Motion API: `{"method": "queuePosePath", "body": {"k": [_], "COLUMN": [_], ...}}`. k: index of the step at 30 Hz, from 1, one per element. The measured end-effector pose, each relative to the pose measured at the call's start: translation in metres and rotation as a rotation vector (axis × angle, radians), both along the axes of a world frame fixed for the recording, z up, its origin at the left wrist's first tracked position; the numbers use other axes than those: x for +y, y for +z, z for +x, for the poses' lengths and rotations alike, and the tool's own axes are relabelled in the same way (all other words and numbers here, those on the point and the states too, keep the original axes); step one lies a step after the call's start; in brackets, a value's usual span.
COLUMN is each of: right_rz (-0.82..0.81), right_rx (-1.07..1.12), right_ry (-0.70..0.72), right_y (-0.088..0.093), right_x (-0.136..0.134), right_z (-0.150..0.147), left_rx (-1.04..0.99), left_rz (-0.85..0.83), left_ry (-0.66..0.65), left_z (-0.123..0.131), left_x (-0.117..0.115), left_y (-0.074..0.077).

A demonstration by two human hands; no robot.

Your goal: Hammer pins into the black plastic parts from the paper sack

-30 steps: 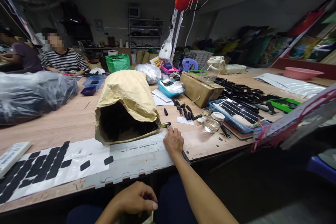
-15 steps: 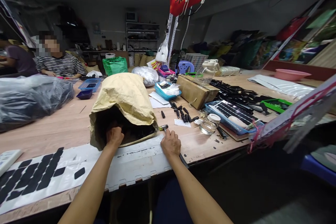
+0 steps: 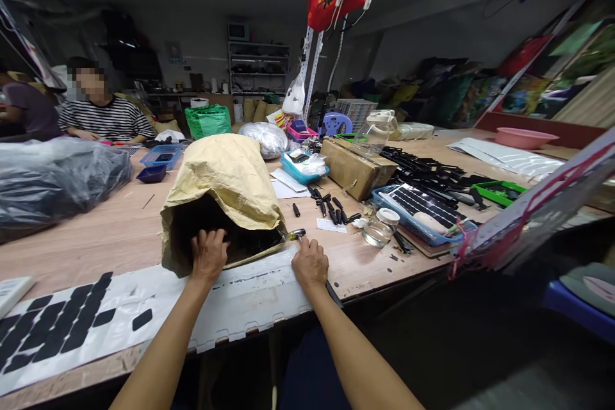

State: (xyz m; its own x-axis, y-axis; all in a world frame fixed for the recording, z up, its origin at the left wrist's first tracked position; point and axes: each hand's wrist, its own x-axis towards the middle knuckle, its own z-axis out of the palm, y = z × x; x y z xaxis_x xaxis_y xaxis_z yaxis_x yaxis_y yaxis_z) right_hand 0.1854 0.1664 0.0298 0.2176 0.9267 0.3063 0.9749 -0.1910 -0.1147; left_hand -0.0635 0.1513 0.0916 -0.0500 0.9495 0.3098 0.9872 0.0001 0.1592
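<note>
A tan paper sack point(image 3: 225, 166) lies on its side with its dark mouth towards me; black contents show dimly inside. My left hand point(image 3: 209, 256) is at that mouth, back of the hand up, fingers apart and reaching into the shadow. I see nothing held in it, though its fingertips are partly hidden. My right hand point(image 3: 311, 262) is closed around a small hammer point(image 3: 296, 234). The hammer's head, with a yellow end, rests by the sack's lower right corner, and its dark grip comes out below my fist. A pale plastic sheet point(image 3: 250, 298) lies beneath both hands.
Black flat pieces point(image 3: 72, 314) lie on white sheeting at left. Black handle-like parts point(image 3: 331, 208), a lidded glass jar point(image 3: 380, 228), a cardboard box point(image 3: 358, 170) and a blue tray point(image 3: 423, 214) stand at right. A co-worker point(image 3: 103, 116) sits across the table.
My left hand has loosened from a curled shape to spread fingers at the sack's mouth. My right hand keeps its grip on the hammer. The view has shifted slightly.
</note>
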Motion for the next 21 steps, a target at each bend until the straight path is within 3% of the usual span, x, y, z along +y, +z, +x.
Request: {"method": "queuePosePath", "body": {"k": [5,9,13,21], "right_rz": [-0.009,-0.01,-0.013,-0.05], "right_rx": [0.006,0.011,0.015,0.075], "right_ry": [-0.002,0.0,-0.001,-0.005], "right_y": [0.0,0.0,0.0,0.006], "right_x": [0.0,0.0,-0.002,0.0], "right_z": [0.0,0.001,0.0,0.004], "left_rx": [-0.2,-0.293,-0.373,-0.435], "left_rz": [-0.1,-0.179,-0.147,-0.144], "left_ry": [-0.224,-0.222,-0.21,-0.195], "left_z": [0.017,0.021,0.017,0.014], "left_x": [-0.031,-0.041,-0.04,-0.037], "left_y": [-0.011,-0.032,-0.048,-0.049]}}
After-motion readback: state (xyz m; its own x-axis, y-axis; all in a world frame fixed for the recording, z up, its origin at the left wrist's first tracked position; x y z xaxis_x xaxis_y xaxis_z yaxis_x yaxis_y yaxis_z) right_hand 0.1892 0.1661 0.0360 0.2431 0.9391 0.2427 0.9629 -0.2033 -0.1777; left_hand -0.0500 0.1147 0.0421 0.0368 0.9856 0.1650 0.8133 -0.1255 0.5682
